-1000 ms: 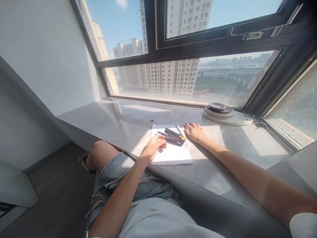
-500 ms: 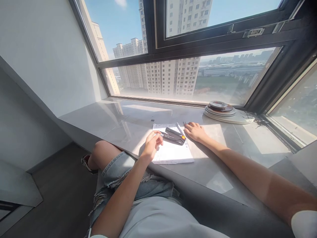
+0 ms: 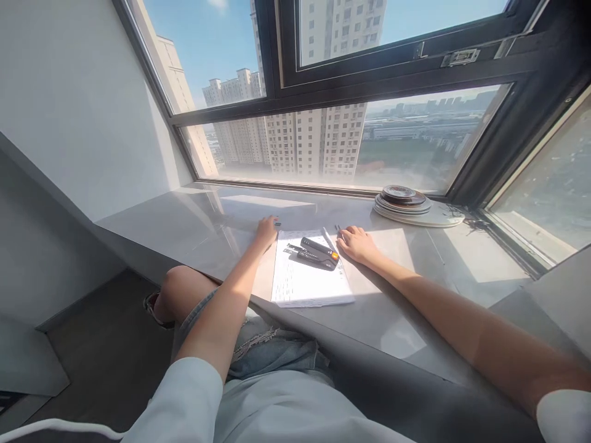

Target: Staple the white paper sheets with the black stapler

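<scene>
A black stapler (image 3: 318, 253) with an orange patch lies opened on a stack of printed paper (image 3: 314, 289); its slim inner rail sticks out to the left. Beyond the sheets' far left corner, my left hand (image 3: 266, 232) reaches forward, its fingertips closed at a small dark strip (image 3: 277, 224), likely staples. My right hand (image 3: 356, 245) rests palm down on the sill, right of the paper, fingers loosely bent. Small dark pieces (image 3: 337, 227) lie by its fingertips. A pale pen-like stick (image 3: 328, 236) is at the paper's far right corner.
A stack of plates (image 3: 401, 206) stands at the back right of the wide grey sill (image 3: 221, 246), below a dark window frame (image 3: 323, 101). Some dark cord-like bits (image 3: 482, 226) lie in the right corner. A white cable (image 3: 69, 426) shows at the lower left.
My left hand has left the stapler's rail and moved forward and left to the small dark strip. The stapler stays on the paper. My right hand has barely moved; the view has shifted slightly.
</scene>
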`<action>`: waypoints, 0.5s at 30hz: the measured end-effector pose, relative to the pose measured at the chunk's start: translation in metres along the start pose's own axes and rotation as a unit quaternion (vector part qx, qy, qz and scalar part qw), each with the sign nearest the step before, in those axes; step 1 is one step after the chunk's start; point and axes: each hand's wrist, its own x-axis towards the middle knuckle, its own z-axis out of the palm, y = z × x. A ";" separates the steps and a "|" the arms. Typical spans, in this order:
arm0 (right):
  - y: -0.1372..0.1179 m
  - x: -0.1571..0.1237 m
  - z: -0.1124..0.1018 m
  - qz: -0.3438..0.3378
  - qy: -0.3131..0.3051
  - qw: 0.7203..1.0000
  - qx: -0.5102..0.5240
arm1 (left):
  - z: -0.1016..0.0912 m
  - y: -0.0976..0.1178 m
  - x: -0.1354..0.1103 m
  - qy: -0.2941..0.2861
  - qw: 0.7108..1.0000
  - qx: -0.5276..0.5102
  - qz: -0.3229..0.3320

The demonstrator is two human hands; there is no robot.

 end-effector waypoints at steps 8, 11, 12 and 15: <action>-0.004 -0.002 -0.003 -0.007 0.010 1.000 0.001 | 0.005 -0.017 0.001 -0.055 0.994 0.065 0.062; -0.004 -0.002 -0.004 -0.004 0.003 1.000 0.002 | -0.003 -0.018 -0.004 -0.045 0.994 0.082 0.062; -0.004 -0.002 -0.005 -0.003 0.002 1.000 0.002 | -0.005 -0.018 -0.006 -0.041 0.994 0.085 0.061; -0.004 -0.002 -0.006 -0.004 0.005 1.000 -0.001 | -0.009 -0.019 -0.010 -0.026 0.995 0.087 0.052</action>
